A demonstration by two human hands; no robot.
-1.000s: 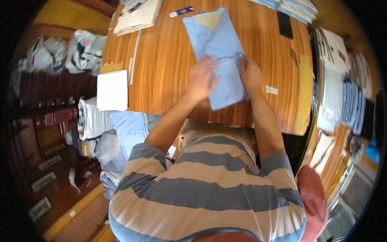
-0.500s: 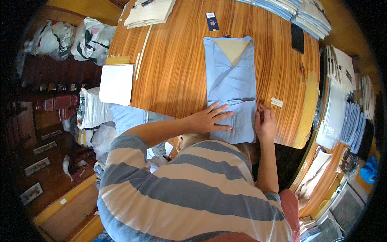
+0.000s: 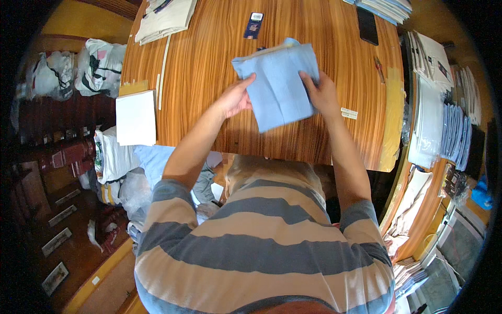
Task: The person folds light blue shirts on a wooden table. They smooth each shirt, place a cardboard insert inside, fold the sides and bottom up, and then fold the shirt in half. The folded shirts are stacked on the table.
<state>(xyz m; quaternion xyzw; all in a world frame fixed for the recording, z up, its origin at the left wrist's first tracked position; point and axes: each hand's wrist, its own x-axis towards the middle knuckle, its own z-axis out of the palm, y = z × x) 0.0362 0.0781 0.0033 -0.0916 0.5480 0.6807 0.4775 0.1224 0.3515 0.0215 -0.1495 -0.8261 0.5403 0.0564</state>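
Observation:
A light blue folded shirt (image 3: 280, 83) is held a little above the wooden table (image 3: 209, 68), near its front half. My left hand (image 3: 236, 97) grips the shirt's left edge. My right hand (image 3: 321, 94) grips its right edge. The shirt is folded into a compact rectangle, with its lower end hanging toward me.
A white paper pad (image 3: 136, 118) lies at the table's left corner. A dark blue tag (image 3: 253, 25) and a black phone (image 3: 367, 25) lie at the back. Folded garments (image 3: 164, 15) sit back left. Stacks of packed shirts (image 3: 444, 120) fill shelves on the right. Bags (image 3: 99, 65) stand left.
The shirt lay long and flat on the table with my hands at its lower end. Its lower part is now folded up, and both hands hold the shorter bundle by its sides.

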